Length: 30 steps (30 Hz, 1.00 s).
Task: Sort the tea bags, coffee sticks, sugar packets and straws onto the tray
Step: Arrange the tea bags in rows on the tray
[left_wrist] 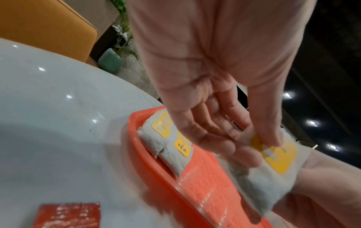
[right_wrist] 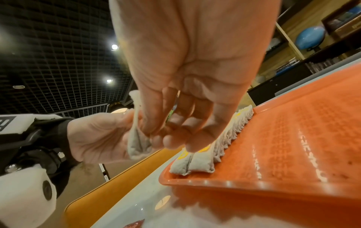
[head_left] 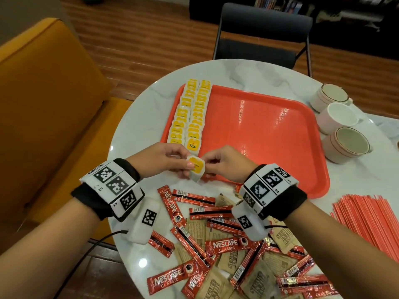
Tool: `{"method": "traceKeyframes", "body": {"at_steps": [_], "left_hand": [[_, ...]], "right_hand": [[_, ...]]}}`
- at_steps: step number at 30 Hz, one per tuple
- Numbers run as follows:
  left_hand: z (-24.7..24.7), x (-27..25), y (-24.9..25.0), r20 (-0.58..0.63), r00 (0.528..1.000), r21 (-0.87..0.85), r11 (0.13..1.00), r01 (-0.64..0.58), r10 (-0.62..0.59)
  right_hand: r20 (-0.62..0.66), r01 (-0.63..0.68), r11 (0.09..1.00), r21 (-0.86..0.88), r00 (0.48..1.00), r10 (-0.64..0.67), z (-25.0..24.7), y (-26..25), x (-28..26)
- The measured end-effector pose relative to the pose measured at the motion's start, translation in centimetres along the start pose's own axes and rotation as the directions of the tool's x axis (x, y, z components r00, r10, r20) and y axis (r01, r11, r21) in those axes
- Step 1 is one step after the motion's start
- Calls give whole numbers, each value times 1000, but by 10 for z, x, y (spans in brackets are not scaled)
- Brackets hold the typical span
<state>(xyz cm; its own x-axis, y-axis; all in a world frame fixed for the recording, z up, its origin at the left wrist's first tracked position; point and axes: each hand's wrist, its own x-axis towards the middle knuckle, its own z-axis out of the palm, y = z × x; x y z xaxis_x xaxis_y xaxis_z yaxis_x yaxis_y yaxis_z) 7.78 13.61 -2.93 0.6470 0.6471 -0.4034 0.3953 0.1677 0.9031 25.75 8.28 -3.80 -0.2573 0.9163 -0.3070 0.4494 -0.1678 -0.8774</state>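
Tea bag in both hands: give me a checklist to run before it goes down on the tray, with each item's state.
1. Tea bag held: ok, left hand and right hand both pinch it.
2. Grip firmness: cannot tell.
3. Bare spot on the orange tray: ok, beside the two rows of tea bags.
4. Bag over tray: not ok, it hangs at the near edge.
5. Coffee sticks, sugar packets and straws sorted: not ok, all on the table.
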Motion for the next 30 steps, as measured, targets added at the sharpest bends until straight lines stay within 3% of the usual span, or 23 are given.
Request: {"method": "traceKeyframes", "body": {"at_steps": [5,10,13,16,20,23,27,30], "left_hand": [[3,4,1,-74,997,-102,995,-16,8],[4,9,-7,-167,986,-213,976,-48,12],[7,15,-15,-208,978,-215,976,-40,-6],[11,21,-22,-246,969,-197,980,-36,-14],[14,24,-27,-271,962,-49,999,12,-25],[11,26,-28,-329,944,133,991,12,32],[2,31,-30,-423,886,431,902,15,188],[-2,34,-31,-406,892,599,795,97,197]], "right_hand": [[5,11,995,102,1000,-11,4,4,3],[-78,-46,998,-48,996,42,3,11,7],[-148,-60,993,99,986,74,3,10,11],[-189,-38,994,101,980,57,6,8,16],[-194,-54,995,88,979,71,6,13,25],[-177,-86,996,-5,981,84,4,13,34],[-218,-96,986,-136,974,64,-1,14,54],[-246,-112,971,-209,967,58,-2,14,65]]}}
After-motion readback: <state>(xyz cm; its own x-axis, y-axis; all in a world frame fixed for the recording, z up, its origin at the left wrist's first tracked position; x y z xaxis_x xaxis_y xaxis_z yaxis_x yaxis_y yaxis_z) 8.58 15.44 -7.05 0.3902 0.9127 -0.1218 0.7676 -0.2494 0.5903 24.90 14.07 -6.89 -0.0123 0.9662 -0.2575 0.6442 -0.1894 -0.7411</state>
